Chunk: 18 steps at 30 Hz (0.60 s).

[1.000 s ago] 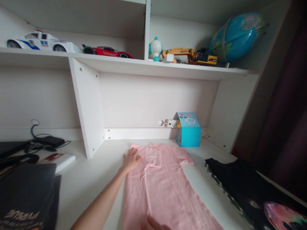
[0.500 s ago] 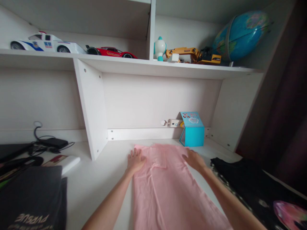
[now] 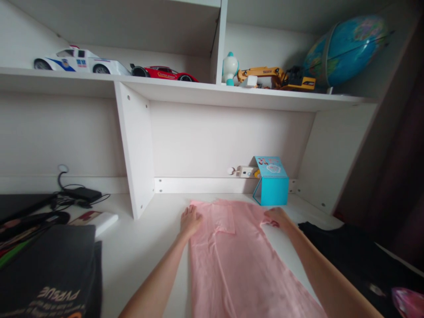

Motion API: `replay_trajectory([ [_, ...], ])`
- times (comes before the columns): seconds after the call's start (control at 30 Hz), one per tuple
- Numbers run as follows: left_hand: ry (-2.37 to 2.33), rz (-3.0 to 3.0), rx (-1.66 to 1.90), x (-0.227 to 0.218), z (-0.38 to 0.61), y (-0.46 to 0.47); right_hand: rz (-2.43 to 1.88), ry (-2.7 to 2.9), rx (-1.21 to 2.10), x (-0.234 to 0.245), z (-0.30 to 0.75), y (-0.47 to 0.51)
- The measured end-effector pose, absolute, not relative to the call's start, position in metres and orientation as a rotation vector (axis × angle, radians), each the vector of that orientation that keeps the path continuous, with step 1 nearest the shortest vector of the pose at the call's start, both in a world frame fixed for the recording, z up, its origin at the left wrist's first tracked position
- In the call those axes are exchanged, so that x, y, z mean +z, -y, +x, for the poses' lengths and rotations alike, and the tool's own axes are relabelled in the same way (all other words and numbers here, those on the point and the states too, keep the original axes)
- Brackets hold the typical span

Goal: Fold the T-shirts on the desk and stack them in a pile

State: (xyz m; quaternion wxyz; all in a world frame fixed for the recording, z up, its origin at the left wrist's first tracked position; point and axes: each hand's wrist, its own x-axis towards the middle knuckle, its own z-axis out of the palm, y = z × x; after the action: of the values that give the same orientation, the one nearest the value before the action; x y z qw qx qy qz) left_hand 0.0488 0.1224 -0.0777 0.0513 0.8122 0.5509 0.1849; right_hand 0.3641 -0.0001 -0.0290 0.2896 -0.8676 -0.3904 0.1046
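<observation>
A pink shirt (image 3: 245, 256) lies spread on the white desk, its left part folded inward with a smaller folded flap near the far end. My left hand (image 3: 191, 221) rests on its far left corner, fingers stretched out over the cloth. At the far right corner, my right hand (image 3: 277, 217) has its fingers curled round the edge of the fabric, which bunches slightly there. The near end of the shirt runs out of the bottom of the view.
Dark folded clothing (image 3: 49, 269) lies at left, beside a black adapter (image 3: 82, 193) with cables. A black garment (image 3: 351, 256) lies at right. A blue desk calendar (image 3: 274, 190) stands behind the shirt. The shelf above holds toy cars, a toy excavator (image 3: 281, 78) and a globe (image 3: 347, 51).
My right hand has gone from lying along the shirt's right edge to gripping its corner, drawn slightly outward. My left hand stays on the left corner. The view has shifted slightly left.
</observation>
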Motion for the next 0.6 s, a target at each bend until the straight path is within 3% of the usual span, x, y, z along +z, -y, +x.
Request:
replay_trajectory([
  [0.17, -1.647, 2.356, 0.658, -0.078, 0.048, -0.128, -2.218, 1.313, 0.081, 0.022, 0.307, -0.017],
  [0.3, -1.633, 2.341, 0.684, -0.075, 0.046, -0.127, -2.075, 1.584, -0.063, 0.037, 0.237, -0.023],
  [0.6, -1.633, 2.374, 0.671, -0.068, 0.044, -0.119, -2.285, 1.65, 0.036, -0.022, 0.247, -0.015],
])
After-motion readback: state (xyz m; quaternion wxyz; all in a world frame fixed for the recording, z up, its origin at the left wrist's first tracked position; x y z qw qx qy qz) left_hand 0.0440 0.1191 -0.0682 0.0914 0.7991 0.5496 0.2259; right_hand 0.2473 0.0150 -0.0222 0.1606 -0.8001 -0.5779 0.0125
